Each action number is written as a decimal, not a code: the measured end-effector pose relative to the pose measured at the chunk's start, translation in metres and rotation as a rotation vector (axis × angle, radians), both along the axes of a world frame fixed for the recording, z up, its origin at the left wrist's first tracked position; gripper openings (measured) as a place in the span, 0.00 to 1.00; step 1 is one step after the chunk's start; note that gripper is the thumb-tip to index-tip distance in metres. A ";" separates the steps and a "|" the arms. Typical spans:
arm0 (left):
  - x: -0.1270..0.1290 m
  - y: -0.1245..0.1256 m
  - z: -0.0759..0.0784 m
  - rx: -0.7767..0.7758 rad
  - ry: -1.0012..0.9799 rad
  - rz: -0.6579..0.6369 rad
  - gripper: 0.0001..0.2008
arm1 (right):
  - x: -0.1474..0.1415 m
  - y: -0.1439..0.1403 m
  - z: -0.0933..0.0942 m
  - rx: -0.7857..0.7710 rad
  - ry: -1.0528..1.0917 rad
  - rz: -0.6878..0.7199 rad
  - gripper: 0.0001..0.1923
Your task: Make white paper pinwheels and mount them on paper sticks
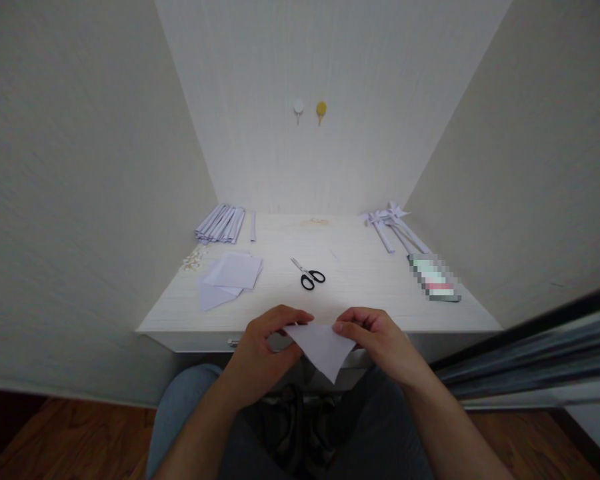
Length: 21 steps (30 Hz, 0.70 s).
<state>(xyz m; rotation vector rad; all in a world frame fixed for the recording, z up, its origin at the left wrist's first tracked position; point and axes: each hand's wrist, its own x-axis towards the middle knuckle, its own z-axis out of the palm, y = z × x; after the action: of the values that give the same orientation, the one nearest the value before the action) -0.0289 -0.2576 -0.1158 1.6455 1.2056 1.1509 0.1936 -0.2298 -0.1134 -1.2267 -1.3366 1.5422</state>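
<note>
A white sheet of paper, folded into a triangle with one point down, is held in front of the table edge. My left hand has its index finger and thumb around the paper's left corner, the other fingers partly hidden. At the right corner, my right hand pinches the paper between thumb and fingers. Just beyond lie scissors with black handles, blades slightly apart. Left of them is a loose stack of white paper squares.
Rolled paper tubes are piled at the back left, with one tube beside them. Small whitish bits lie below. Paper pinwheel shapes on sticks and a phone with a blurred screen are at the right. Walls enclose the table.
</note>
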 end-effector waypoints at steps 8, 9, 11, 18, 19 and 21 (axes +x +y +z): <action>0.010 0.003 -0.015 -0.190 -0.066 0.168 0.12 | -0.008 -0.006 -0.011 0.038 0.033 0.030 0.23; 0.011 0.003 -0.016 -0.188 -0.060 0.173 0.11 | -0.010 -0.007 -0.012 0.045 0.005 0.010 0.21; 0.013 0.003 -0.016 -0.141 -0.024 0.190 0.09 | -0.014 -0.008 -0.016 0.077 -0.065 -0.040 0.16; 0.019 0.002 -0.019 0.030 0.201 0.268 0.06 | -0.023 -0.011 -0.023 0.301 -0.391 -0.078 0.10; 0.019 0.002 -0.020 0.031 0.210 0.271 0.06 | -0.023 -0.012 -0.022 0.318 -0.413 -0.074 0.10; 0.019 0.002 -0.021 0.017 0.210 0.282 0.07 | -0.023 -0.013 -0.018 0.343 -0.431 -0.091 0.10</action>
<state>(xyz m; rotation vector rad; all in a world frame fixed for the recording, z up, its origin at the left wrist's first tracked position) -0.0099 -0.2558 -0.1368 1.6785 1.6067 1.1802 0.1703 -0.2426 -0.1316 -1.4176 -1.7072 0.9614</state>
